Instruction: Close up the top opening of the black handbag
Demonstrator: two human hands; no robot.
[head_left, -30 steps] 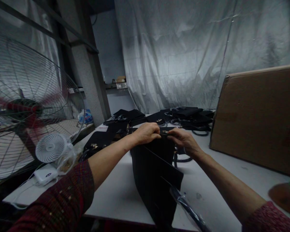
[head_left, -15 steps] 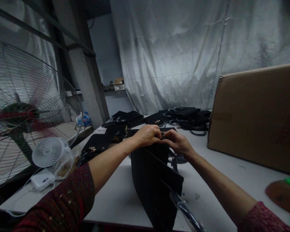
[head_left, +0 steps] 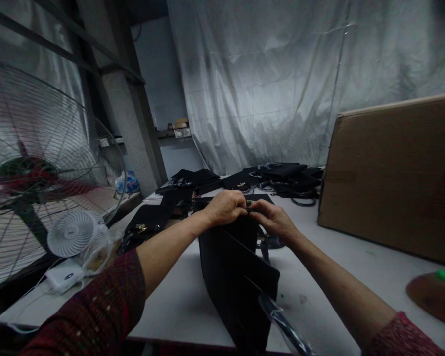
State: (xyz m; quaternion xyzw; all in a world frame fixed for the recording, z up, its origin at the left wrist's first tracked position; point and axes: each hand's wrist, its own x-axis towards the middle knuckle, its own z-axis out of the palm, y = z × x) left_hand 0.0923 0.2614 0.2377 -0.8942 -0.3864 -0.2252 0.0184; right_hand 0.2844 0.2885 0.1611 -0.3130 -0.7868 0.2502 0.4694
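A black bag (head_left: 237,277) stands upright on the white table (head_left: 178,291) in front of me. My left hand (head_left: 225,207) is closed over the bag's top edge, fingers curled on it. Touching it from the right, my right hand (head_left: 275,219) pinches the same top edge where a small metal fitting (head_left: 249,203) glints between the two hands. A clear plastic strip (head_left: 282,321) hangs off the bag's near corner.
Several more black bags (head_left: 282,178) lie at the table's far end and on the left (head_left: 148,222). A big cardboard box (head_left: 393,173) stands at the right. A large fan (head_left: 40,173), a small white fan (head_left: 72,233) and a white power pack (head_left: 65,279) sit at the left edge.
My two hands have come together on the bag's top edge, the right one sliding left until it meets the left. The view has shifted slightly.
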